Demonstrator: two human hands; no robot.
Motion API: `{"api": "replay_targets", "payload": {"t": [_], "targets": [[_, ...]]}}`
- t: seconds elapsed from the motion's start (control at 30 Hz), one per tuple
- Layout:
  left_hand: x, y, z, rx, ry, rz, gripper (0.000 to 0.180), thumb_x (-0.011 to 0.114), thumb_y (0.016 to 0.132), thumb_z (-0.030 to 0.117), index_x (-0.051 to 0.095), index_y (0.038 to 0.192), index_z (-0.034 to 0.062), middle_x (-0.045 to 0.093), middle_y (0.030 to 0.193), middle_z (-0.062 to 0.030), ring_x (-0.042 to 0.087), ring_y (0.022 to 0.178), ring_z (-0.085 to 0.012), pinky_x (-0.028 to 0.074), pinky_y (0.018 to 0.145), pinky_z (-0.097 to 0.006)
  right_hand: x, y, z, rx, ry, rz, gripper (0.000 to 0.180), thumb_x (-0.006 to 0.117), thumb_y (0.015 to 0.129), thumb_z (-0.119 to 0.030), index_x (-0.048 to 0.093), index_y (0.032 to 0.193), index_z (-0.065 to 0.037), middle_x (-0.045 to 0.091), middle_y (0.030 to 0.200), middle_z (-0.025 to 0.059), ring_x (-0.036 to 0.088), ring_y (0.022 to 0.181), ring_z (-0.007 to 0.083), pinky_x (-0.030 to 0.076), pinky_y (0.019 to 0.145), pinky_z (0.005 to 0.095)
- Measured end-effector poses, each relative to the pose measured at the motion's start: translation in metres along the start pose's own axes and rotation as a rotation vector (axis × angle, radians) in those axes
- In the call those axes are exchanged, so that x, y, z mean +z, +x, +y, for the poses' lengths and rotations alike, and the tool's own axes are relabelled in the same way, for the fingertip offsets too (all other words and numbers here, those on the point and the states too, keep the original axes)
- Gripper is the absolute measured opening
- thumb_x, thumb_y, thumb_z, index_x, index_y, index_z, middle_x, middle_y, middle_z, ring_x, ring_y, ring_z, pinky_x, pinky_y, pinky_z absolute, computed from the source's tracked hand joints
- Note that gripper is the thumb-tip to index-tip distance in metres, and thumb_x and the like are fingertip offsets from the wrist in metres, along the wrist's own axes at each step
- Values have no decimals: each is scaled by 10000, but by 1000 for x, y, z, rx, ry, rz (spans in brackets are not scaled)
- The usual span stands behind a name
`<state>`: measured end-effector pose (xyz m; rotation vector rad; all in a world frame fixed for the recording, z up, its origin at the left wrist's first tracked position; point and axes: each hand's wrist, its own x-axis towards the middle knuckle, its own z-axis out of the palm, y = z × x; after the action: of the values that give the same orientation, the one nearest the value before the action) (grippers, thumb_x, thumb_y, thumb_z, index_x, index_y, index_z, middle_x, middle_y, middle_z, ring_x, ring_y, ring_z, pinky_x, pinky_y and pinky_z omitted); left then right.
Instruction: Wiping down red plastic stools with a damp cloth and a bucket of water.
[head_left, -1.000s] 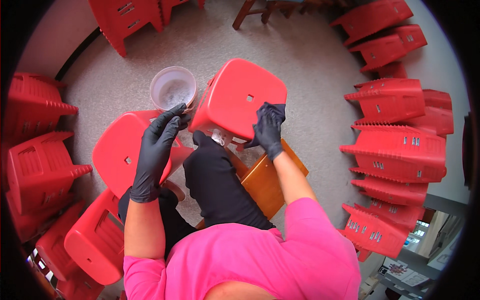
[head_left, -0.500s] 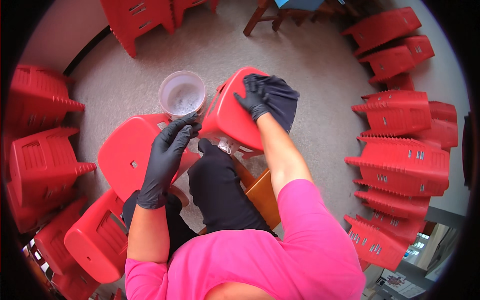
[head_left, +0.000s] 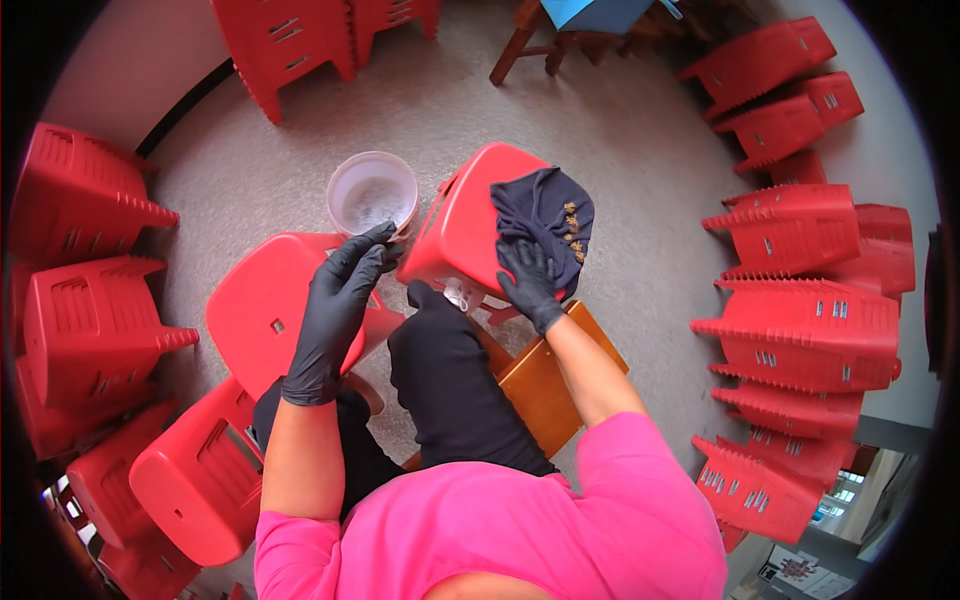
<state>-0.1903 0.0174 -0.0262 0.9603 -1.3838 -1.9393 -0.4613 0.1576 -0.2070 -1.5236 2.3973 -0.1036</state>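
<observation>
My right hand (head_left: pixel 530 284), in a black glove, lies with fingers spread on a dark navy cloth (head_left: pixel 545 205) with gold-brown markings. The cloth covers the right part of a red plastic stool's seat (head_left: pixel 468 215) and drapes past its edge. My left hand (head_left: pixel 345 290), also black-gloved, hangs above a second red stool (head_left: pixel 265 300), its fingers drawn together close to the first stool's left edge. Whether anything is between those fingers is hidden. A pale round bucket (head_left: pixel 372 160) with cloudy, sudsy-looking liquid stands just beyond my left hand.
Stacks of red stools line the left side (head_left: pixel 85 310) and right side (head_left: pixel 810 330); more red stools (head_left: pixel 290 40) stand at the far left. A brown wooden seat (head_left: pixel 555 385) is beside my leg. A wooden piece of furniture with a blue top (head_left: pixel 595 12) stands at the far end.
My right hand has slid back toward me across the cloth, which now lies more spread out, its gold-brown markings showing. The left hand has barely moved. The whole view has shifted slightly.
</observation>
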Motion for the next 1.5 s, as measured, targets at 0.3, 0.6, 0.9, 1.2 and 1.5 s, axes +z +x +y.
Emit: {"api": "replay_targets", "payload": {"t": [0.3, 0.6, 0.9, 1.2, 1.5], "targets": [[3, 3, 1, -34, 1, -2, 349, 475, 981, 145, 523, 1298, 9, 643, 1113, -86, 580, 1044, -157, 422, 967, -317, 2, 119, -33, -460, -55, -1, 535, 390, 921, -492, 357, 1424, -311, 250, 1523, 74, 201, 1394, 354, 171, 1053, 659], [-5, 5, 1, -41, 57, 21, 348, 460, 984, 138, 518, 1297, -1, 633, 1121, -96, 573, 1059, -162, 419, 975, -322, -29, 184, 32, -126, -159, -37, 707, 402, 895, -549, 177, 1501, -264, 137, 1569, 66, 73, 1451, 280, 56, 1145, 516], [-5, -5, 19, -30, -17, 15, 350, 483, 978, 137, 520, 1298, -1, 635, 1123, -94, 569, 1053, -142, 416, 971, -298, 1, 71, 45, 86, -241, 113, 699, 344, 938, -477, 142, 1504, -121, 44, 1581, 79, 26, 1451, 303, 7, 1168, 422], [1, -7, 13, 7, -59, -42, 343, 492, 978, 128, 519, 1291, -10, 631, 1120, -98, 574, 1063, -138, 424, 958, -280, 37, 9, -54, -109, -143, 184, 576, 426, 920, -339, 325, 1450, -137, 246, 1524, 145, 208, 1413, 314, 125, 1138, 486], [4, 5, -2, -27, 3, -33, 337, 490, 976, 121, 521, 1281, -19, 630, 1124, -106, 579, 1070, -152, 431, 952, -287, 25, 98, -51, -258, -42, 97, 627, 430, 896, -504, 336, 1454, -233, 200, 1543, 139, 136, 1434, 334, 72, 1145, 491]]}}
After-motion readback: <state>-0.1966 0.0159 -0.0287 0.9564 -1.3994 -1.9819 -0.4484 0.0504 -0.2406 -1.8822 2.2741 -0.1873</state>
